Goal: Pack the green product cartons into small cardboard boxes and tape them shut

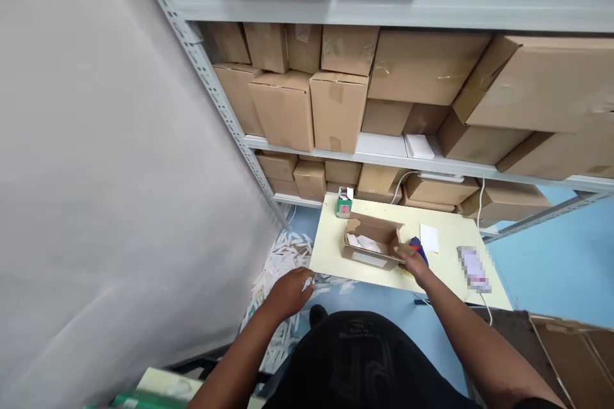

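A small open-topped cardboard box [371, 259] stands on the pale yellow table, with white paper-like pieces [367, 243] inside and a white label on its near side. My right hand [410, 257] grips the box's right end, the fingers over its wall. Right beside that hand lies a dark blue item with some red [419, 249], partly covered by it. My left hand [290, 293] is off the table's left front corner, its fingers curled together. Something small and whitish shows at those fingertips, too small to name.
The table [330, 249] also bears a green carton [344, 203], a white sheet [429, 238] and a blurred-out phone-like object [474, 268]. White paper strips [283, 262] litter the floor at left. Metal shelving [336, 6] full of cardboard boxes rises behind; a grey wall [119, 172] borders the left.
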Motion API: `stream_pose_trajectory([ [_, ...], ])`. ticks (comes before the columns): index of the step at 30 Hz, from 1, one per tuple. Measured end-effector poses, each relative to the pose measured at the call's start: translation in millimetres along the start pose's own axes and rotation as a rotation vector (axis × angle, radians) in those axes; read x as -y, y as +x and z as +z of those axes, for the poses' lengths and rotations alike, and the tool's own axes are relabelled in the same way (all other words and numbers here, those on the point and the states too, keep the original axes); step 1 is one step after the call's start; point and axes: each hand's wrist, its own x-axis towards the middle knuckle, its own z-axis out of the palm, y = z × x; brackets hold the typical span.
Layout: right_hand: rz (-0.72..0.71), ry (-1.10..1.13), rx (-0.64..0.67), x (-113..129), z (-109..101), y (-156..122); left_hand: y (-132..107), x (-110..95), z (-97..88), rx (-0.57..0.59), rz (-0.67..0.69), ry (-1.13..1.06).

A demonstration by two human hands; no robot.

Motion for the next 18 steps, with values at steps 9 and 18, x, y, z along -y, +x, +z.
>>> stream_pose_trajectory([
  [9, 0.065, 0.0, -0.087, 10.1, -53.1, -31.2, 199.5, -39.8, -31.4, -0.26, -0.04, -0.056],
  [18, -0.005, -0.034, 0.018, 0.6, -84.3, -27.1, 333.8, -73.2, 4.2, -0.15, -0.323, 0.168],
])
